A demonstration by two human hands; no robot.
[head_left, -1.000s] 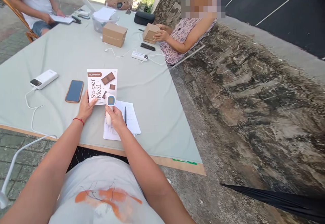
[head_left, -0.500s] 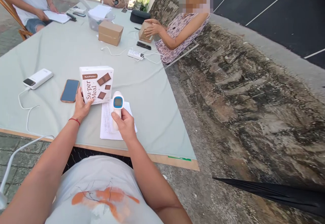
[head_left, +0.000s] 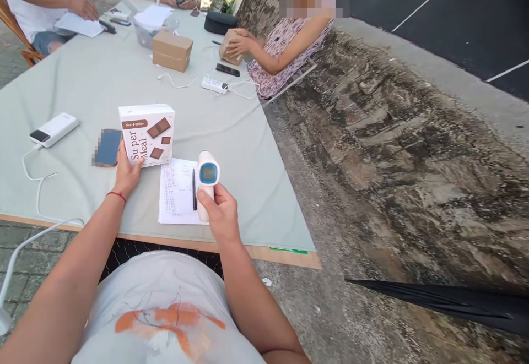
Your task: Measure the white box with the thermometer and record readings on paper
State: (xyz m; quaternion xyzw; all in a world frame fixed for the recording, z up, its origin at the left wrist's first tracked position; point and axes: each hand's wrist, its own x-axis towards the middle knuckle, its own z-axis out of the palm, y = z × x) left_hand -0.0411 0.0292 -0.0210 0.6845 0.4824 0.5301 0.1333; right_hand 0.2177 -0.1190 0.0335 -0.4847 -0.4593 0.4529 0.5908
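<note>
My left hand [head_left: 129, 172] grips the lower left corner of a white box [head_left: 147, 132] printed with brown chocolate squares and "Su-per Meal". The box is upright with its printed face toward me. In my right hand [head_left: 223, 212] is a white infrared thermometer [head_left: 206, 179], held by its handle, its blue-framed screen facing me. Printed sheets of paper [head_left: 176, 199] lie on the table beneath and left of the thermometer. A black pen [head_left: 194, 190] rests on them. Just left of the box lies a smartphone [head_left: 106, 148], partly behind my left fingers.
On the cloth-covered table [head_left: 256, 199] are a white power bank [head_left: 54, 129] with a cable, a cardboard box [head_left: 171, 51], a power strip [head_left: 214, 85] and a plastic tub [head_left: 144, 36]. A person at right holds another cardboard box [head_left: 231, 47]; two more people sit at the far side.
The thermometer in my right hand has moved right, away from the white box, and the pen on the papers now shows. My left hand still holds the box. The view has shifted slightly.
</note>
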